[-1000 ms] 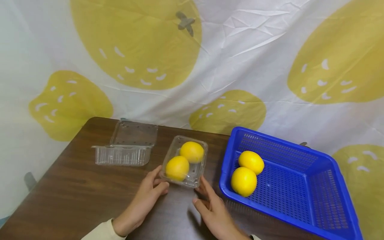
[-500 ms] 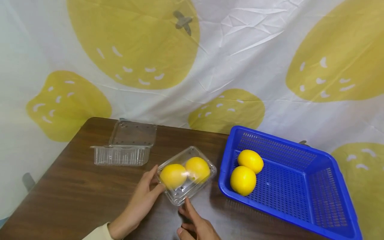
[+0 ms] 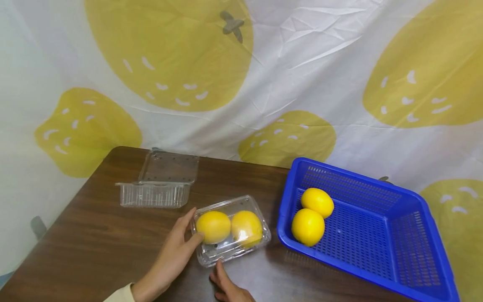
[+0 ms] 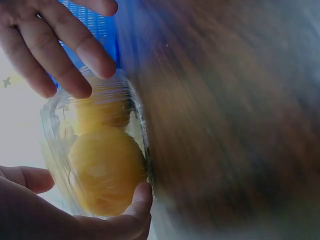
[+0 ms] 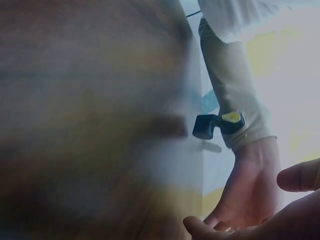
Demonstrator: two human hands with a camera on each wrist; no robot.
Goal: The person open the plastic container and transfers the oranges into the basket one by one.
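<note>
A clear plastic clamshell box, its lid down, holds two round yellow fruits side by side. At the box's left end my left hand grips it, the thumb over the near corner and the fingers round the far side. The left wrist view shows this thumb and fingers on either side of the box. My right hand is just below the front edge, index fingertip right at the rim. Its fingers look mostly straight in the left wrist view.
A blue plastic basket with two more yellow fruits stands to the right. At the back left, a second clear clamshell box sits with its lid raised. All rest on a brown wooden table against a fruit-print cloth.
The box has turned so its long side runs left to right, and it has come nearer. My left hand stays on it; my right hand has moved left and toward me.
</note>
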